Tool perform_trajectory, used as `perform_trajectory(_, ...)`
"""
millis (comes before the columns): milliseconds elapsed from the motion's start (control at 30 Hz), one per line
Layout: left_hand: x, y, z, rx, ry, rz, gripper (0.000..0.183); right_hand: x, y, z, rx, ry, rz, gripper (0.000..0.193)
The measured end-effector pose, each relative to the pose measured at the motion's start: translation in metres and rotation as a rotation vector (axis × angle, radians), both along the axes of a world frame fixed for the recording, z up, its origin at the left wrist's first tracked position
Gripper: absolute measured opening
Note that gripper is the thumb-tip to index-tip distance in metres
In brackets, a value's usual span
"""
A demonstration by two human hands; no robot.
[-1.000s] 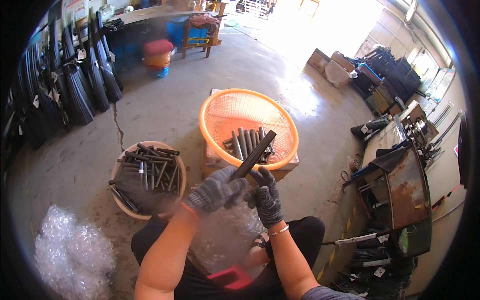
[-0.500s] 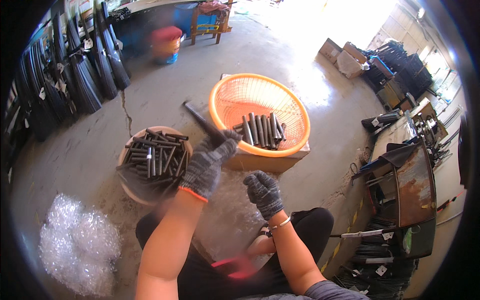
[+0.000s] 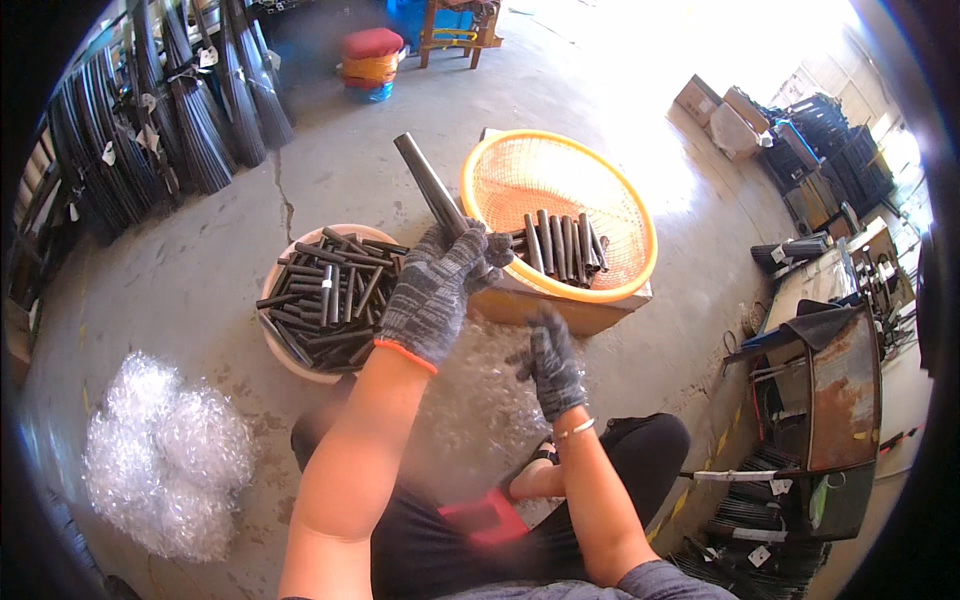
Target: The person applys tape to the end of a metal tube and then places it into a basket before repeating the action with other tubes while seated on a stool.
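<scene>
two gloved hands are working near the middle of the frame. the left hand [image 3: 435, 285] is closing its fingers around the lower end of a black tube [image 3: 428, 180], which is slanting toward the upper left, just beside the orange basket [image 3: 560, 165]. the right hand [image 3: 550, 365] is hovering lower and to the right, fingers loosely parted, apparently pinching nothing. for good handling, the left grip should be staying firm but not crushing, with the tube's far end kept clear of the basket's rim (it is sitting close by), and the right fingers kept ready to steady the lower end. the glove is hiding that end, so whether one tube or two are lying in the grip is hard to tell. motion is blurring the right fingertips. the left hand is partly covering the pink tub [image 3: 290, 358], and the red object [image 3: 490, 518] at lower centre is staying too smeared to identify.
</scene>
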State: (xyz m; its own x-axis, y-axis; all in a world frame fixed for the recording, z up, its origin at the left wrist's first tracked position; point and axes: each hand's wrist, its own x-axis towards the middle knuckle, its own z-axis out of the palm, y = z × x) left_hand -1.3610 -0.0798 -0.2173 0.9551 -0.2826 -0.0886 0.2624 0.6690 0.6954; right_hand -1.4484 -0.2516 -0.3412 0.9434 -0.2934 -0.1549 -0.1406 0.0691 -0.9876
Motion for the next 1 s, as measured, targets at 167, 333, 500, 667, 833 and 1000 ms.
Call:
perform_trajectory(167, 0.006, 0.004, -0.015, 0.127, -0.059, -0.021, 0.011, 0.026, 0.052, 0.088, 0.288, -0.271, 0.340, 0.052)
perform_trajectory(333, 0.000, 0.014, 0.004, 0.456, -0.261, 0.128, 0.015, 0.001, 0.021, -0.038, 0.097, 0.097, 0.179, 0.020)
perform_trajectory(500, -0.002, 0.008, 0.010, 0.266, -0.184, 0.038, 0.018, -0.089, -0.055, -0.200, -0.702, 0.579, 0.062, 0.028)
perform_trajectory(667, 0.004, 0.005, -0.007, 0.531, -0.268, 0.029, 0.018, -0.020, -0.027, -0.097, -0.506, 0.109, -0.114, 0.047)
perform_trajectory(833, -0.001, 0.004, -0.005, 0.477, -0.304, -0.037, 0.026, 0.019, 0.053, 0.083, 0.296, -0.253, 0.221, 0.049)
perform_trajectory(1000, -0.002, 0.005, 0.000, 0.538, -0.289, -0.054, 0.024, 0.018, 0.055, 0.074, 0.663, -0.080, 0.364, 0.020)
